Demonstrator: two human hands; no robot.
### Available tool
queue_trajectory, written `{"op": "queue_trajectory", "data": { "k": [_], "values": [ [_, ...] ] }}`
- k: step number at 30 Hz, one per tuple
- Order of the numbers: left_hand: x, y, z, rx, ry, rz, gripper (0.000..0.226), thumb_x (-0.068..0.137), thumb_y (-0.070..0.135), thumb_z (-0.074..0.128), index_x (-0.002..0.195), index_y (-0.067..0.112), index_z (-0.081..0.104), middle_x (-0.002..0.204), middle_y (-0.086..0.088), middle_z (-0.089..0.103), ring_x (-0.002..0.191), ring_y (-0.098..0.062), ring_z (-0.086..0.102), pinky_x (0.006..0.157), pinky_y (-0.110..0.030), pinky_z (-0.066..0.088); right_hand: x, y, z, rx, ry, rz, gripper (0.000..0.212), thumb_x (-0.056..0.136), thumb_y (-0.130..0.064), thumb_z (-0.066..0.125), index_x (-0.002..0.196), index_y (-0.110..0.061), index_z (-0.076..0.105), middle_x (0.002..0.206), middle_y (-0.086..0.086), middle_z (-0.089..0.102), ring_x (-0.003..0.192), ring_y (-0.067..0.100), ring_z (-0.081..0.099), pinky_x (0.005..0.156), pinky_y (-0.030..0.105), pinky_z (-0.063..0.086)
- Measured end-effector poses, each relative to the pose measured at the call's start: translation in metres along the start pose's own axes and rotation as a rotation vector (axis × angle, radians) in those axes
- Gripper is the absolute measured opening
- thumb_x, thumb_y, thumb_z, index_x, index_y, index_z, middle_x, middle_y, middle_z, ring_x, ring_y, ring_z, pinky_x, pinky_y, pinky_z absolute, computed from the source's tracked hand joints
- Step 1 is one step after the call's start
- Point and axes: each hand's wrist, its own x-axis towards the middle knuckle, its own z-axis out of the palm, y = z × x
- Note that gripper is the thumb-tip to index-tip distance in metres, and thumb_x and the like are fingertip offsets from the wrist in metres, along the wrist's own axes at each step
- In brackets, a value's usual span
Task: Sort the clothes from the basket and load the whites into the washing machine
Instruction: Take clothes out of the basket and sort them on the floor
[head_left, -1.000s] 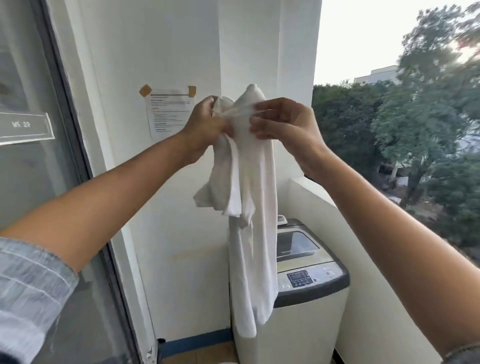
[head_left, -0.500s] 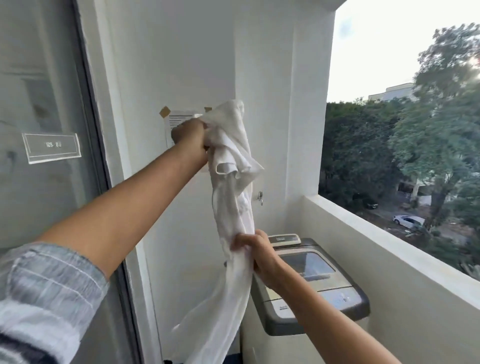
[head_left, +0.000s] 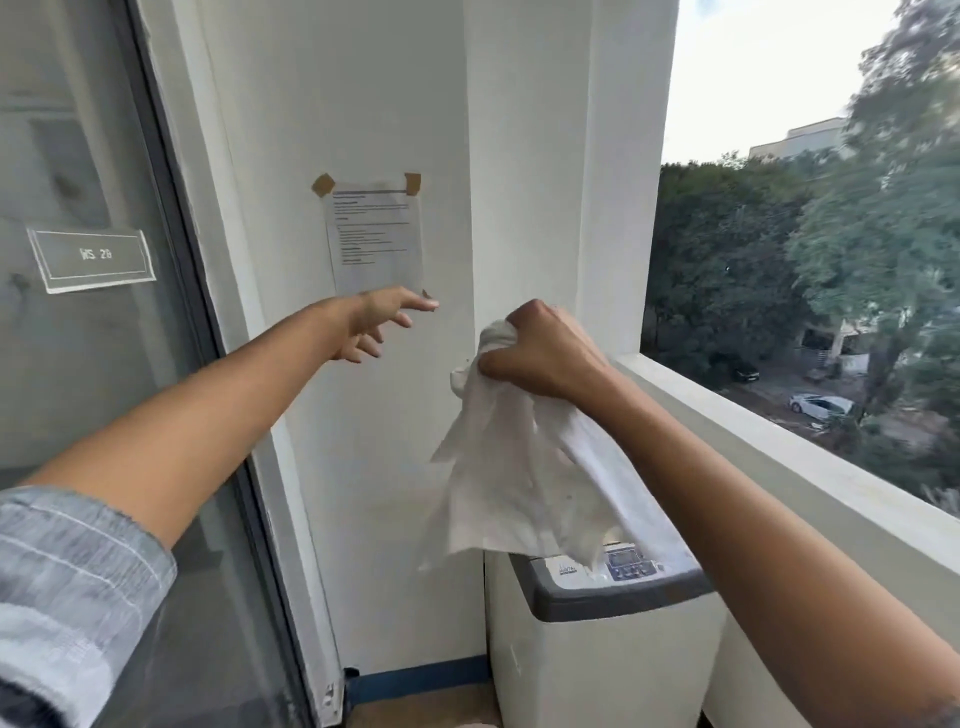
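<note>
White garment (head_left: 524, 483) hangs lengthwise down from right hand (head_left: 540, 353)

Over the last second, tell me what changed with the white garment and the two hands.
The left hand let go of the white garment and now reaches out open. The right hand slid down the cloth, then gathered it into a bunch, gripping it above the washing machine. The taped paper notice on the wall is unchanged.

The garment (head_left: 524, 478) hangs above the washing machine (head_left: 597, 639) (right of the taped notice (head_left: 375, 236)).
</note>
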Motion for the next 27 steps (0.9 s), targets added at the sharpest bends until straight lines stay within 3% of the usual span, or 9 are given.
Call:
{"op": "queue_trajectory", "data": {
  "k": [3,9,12,14,16,21,22,24,27],
  "values": [
    [-0.006,0.018,0.02,-0.064,-0.119,0.202,0.073,0.086,0.073,0.064,0.141,0.025,0.056,0.141,-0.017,0.054,0.116,-0.027,0.065,0.095,-0.04,0.054,0.007,-0.002,-0.009,0.008,0.029,0.043,0.038,0.066,-0.038,0.076,0.058,-0.016,0.046,0.059,-0.001,0.04,0.052,0.02,0.038,0.044,0.026,0.026],
    [-0.031,0.033,0.091,-0.541,-0.479,0.538,0.059,0.099,0.067,0.049,0.118,0.018,0.078,0.117,-0.013,0.076,0.108,-0.025,0.074,0.096,-0.04,0.059,0.005,0.007,-0.025,0.576,0.086,0.276,0.028,0.06,-0.032,0.086,0.074,-0.013,0.07,0.068,-0.002,0.065,0.062,0.016,0.064,0.056,0.029,0.05],
    [-0.036,0.029,0.114,-0.762,-0.534,0.602,0.07,0.1,0.067,0.046,0.126,0.008,0.073,0.117,-0.019,0.074,0.105,-0.03,0.073,0.087,-0.038,0.061,-0.001,0.015,-0.03,0.747,0.141,0.344,0.022,0.071,-0.023,0.087,0.077,-0.013,0.068,0.073,0.003,0.067,0.067,0.017,0.067,0.058,0.026,0.051],
    [-0.038,0.025,0.127,-0.781,-0.522,0.666,0.055,0.101,0.057,0.052,0.118,0.011,0.077,0.111,-0.015,0.076,0.102,-0.025,0.073,0.091,-0.038,0.06,-0.007,0.018,-0.033,0.85,0.207,0.36,0.017,0.08,-0.017,0.083,0.082,-0.005,0.07,0.077,0.007,0.067,0.071,0.019,0.067,0.061,0.028,0.052],
    [-0.042,0.021,0.138,-0.613,-0.466,0.677,0.035,0.09,0.046,0.067,0.109,0.019,0.08,0.103,-0.006,0.079,0.096,-0.019,0.075,0.09,-0.037,0.059,-0.011,0.021,-0.039,0.965,0.284,0.37,0.019,0.085,-0.012,0.078,0.094,0.003,0.071,0.082,0.01,0.069,0.075,0.022,0.068,0.066,0.032,0.054],
    [-0.039,0.004,0.164,-0.317,-0.448,0.645,0.076,0.062,0.033,0.099,0.13,0.027,0.064,0.119,0.001,0.076,0.113,-0.017,0.072,0.1,-0.038,0.059,-0.015,0.023,-0.057,1.534,0.1,0.451,0.041,0.093,-0.012,0.062,0.128,0.009,0.059,0.085,0.008,0.046,0.085,0.03,0.052,0.084,0.034,0.043],
    [-0.038,0.0,0.169,-0.325,-0.485,0.61,0.075,0.064,0.029,0.1,0.13,0.026,0.065,0.121,0.001,0.076,0.115,-0.018,0.072,0.101,-0.039,0.058,-0.015,0.023,-0.06,1.546,0.056,0.462,0.039,0.093,-0.01,0.061,0.127,0.009,0.058,0.083,0.007,0.042,0.078,0.027,0.05,0.079,0.03,0.043],
    [-0.035,-0.007,0.18,-0.381,-0.496,0.512,0.069,0.067,0.022,0.098,0.13,0.022,0.067,0.12,-0.004,0.077,0.113,-0.023,0.073,0.101,-0.043,0.058,-0.016,0.031,-0.06,1.438,-0.013,0.493,0.004,0.092,-0.002,0.059,0.095,0.0,0.061,0.075,0.004,0.04,0.064,0.017,0.048,0.068,0.024,0.042],
    [-0.033,-0.019,0.197,-0.508,-0.435,0.348,0.055,0.065,0.019,0.096,0.116,0.01,0.076,0.111,-0.01,0.079,0.104,-0.03,0.076,0.097,-0.047,0.06,-0.02,0.055,-0.056,1.255,0.021,0.554,0.016,0.092,0.006,0.056,0.08,-0.005,0.057,0.075,0.005,0.047,0.06,0.017,0.052,0.061,0.025,0.045]
  ]
}}
